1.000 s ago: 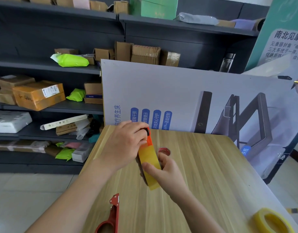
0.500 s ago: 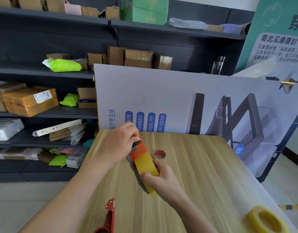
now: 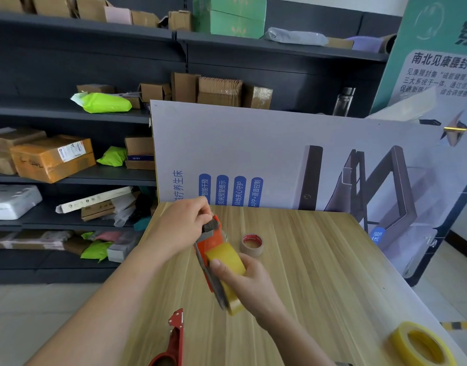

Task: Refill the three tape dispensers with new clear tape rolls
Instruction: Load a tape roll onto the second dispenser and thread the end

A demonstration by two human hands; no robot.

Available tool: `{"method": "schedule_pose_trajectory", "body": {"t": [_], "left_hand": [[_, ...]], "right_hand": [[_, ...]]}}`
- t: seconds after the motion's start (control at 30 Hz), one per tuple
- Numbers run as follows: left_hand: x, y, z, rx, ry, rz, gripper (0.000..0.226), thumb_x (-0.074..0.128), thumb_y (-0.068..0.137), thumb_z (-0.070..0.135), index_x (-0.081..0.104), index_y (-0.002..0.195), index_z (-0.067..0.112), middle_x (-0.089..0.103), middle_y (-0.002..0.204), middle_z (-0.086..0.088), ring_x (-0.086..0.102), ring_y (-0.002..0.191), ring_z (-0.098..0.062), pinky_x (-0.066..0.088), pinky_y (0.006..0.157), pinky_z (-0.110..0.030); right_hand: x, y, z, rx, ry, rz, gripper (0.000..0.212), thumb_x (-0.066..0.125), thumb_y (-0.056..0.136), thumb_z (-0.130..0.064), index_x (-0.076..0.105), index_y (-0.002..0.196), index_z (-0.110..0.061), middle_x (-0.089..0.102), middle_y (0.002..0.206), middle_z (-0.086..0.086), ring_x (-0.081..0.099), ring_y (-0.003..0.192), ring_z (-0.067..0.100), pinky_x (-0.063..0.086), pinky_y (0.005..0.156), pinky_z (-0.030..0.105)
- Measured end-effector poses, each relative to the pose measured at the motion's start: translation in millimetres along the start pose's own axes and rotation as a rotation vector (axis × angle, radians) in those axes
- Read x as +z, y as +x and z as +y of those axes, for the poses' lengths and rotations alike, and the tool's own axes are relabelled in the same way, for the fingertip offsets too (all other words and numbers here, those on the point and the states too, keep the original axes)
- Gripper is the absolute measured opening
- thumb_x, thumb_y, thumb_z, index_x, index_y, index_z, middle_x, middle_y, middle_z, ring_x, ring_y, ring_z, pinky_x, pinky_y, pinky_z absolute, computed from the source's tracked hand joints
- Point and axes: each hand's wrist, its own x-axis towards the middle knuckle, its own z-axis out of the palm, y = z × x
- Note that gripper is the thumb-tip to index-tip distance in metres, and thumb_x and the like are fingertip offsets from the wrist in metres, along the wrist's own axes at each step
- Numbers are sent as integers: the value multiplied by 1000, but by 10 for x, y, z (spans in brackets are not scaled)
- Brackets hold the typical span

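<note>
The person holds a red tape dispenser [image 3: 210,240] in the air just above the wooden table [image 3: 319,273], with a yellowish clear tape roll [image 3: 227,258] sitting in its frame. The right hand [image 3: 244,282] wraps its fingers round the roll and the lower frame, thumb pressed on the tape's face, most likely to steady the roll and stop it turning. The left hand [image 3: 181,228] pinches the dark cutter end at the top with curled fingertips, which looks like drawing the loose tape end toward the blade. A spent cardboard core [image 3: 251,244] stands on the table just behind the dispenser, probably set aside out of the way. A 2nd red dispenser [image 3: 174,344] lies at the near edge, cut off by the frame, so whether it is loaded cannot be told. A spare roll [image 3: 419,344] lies flat near the right corner, within reach. No 3rd dispenser is in view. The left fingers hide the tape end and blade, and blur along the lower frame hides whether the roll is fully seated.
</note>
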Motion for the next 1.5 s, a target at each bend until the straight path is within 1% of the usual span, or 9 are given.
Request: {"method": "schedule_pose_trajectory", "body": {"t": [0.2,0.4,0.53,0.7,0.83,0.9,1.07,1.3,1.5], "left_hand": [[-152,49,-134,-98,99,91,12,53,92,21,55,80,20,55,97,4,54,89,-18,43,85,-41],[-216,77,-226,-209,67,36,10,55,92,23,57,82,22,58,83,8,53,77,-11,36,58,-28],[-234,108,-267,-260,-22,47,14,53,93,21,56,79,19,64,80,2,58,74,-16,40,58,-29],[-297,166,-226,-289,-98,50,16,48,95,20,55,82,13,66,82,-5,58,71,-20,42,59,-32],[-323,218,-191,-254,-86,-43,16,49,96,20,55,82,16,70,79,-3,66,74,-19,51,65,-36],[-363,234,-233,-258,-93,-24,15,51,95,17,57,81,15,70,70,3,66,62,-8,45,56,-27],[-369,275,-331,-275,-124,53,15,55,92,15,59,78,14,72,64,4,70,64,-12,55,76,-39],[-264,371,-201,-198,-159,164,18,51,94,16,55,76,18,70,64,3,66,49,-6,49,61,-29],[-416,471,-392,-291,-124,359,14,47,96,21,56,86,17,68,72,1,67,62,-14,52,66,-35]], "right_hand": [[21,11,-14,-10,-42,-27,28,75,81,-35,62,100,-19,73,97,10,71,88,23,58,82,42],[101,25,-17,25,-37,-47,32,79,76,-29,60,100,-18,71,101,12,71,90,27,59,81,44],[128,7,-6,-10,70,-56,26,76,76,-30,60,91,-15,72,75,7,69,66,23,57,65,31],[170,0,-74,14,127,26,62,67,81,-58,61,88,4,65,64,-2,66,52,5,47,47,15],[162,30,-52,111,168,-48,46,70,86,-42,66,98,2,71,63,-5,69,55,4,47,47,11],[120,51,-25,114,235,-89,35,71,87,-34,68,100,-1,74,71,-2,71,62,8,50,52,14],[60,88,-1,66,284,-164,21,74,83,-23,68,100,-11,77,88,7,75,79,20,56,65,23],[103,189,-6,106,173,6,46,60,86,-58,72,87,-12,76,81,8,72,71,18,57,68,30],[7,152,33,55,258,-123,28,66,81,-33,68,93,-8,73,73,0,71,64,10,51,54,17]]}}
